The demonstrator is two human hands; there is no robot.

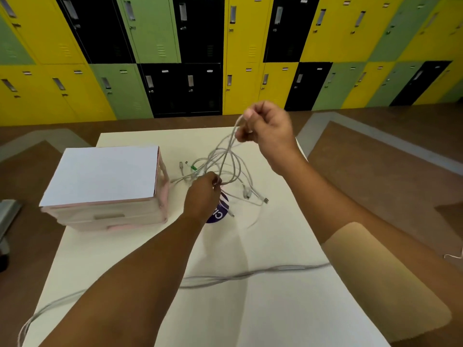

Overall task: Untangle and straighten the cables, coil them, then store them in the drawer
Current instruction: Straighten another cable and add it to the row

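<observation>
Head view showed the task at its first stage, the untangling. The cables [226,159], pale grey and several in number, lay as one loose knot at about 1 o'clock on the white table [250,316]. They were near the drawer unit [105,186], which stood at 10 o'clock with its front drawers apparently closed.

The right hand [265,123] was raised at 12 o'clock above the knot, thumb and curled fingers pinched on a doubled strand and drawing it upward. The left hand [203,194] sat low at the 6 o'clock side of the knot, fingertips clamped on the bunched loops close to the tabletop, partly covering a purple sticker [219,212]. Between the two hands the strands ran taut and crossed one another.

Loose ends trailed out of the knot: a green-tipped plug [193,167] towards 10 o'clock and a metal USB plug [265,200] towards 4 o'clock.

By my reading, nothing was finished. No cable had been freed, none straightened or coiled, and nothing had gone into a drawer. Separating each lead, coiling it, opening a drawer and stowing all lay ahead.

A further grey cable [250,272] crossed the table's near side from 8 to 3 o'clock; whether it belonged to the job I could not tell.
</observation>
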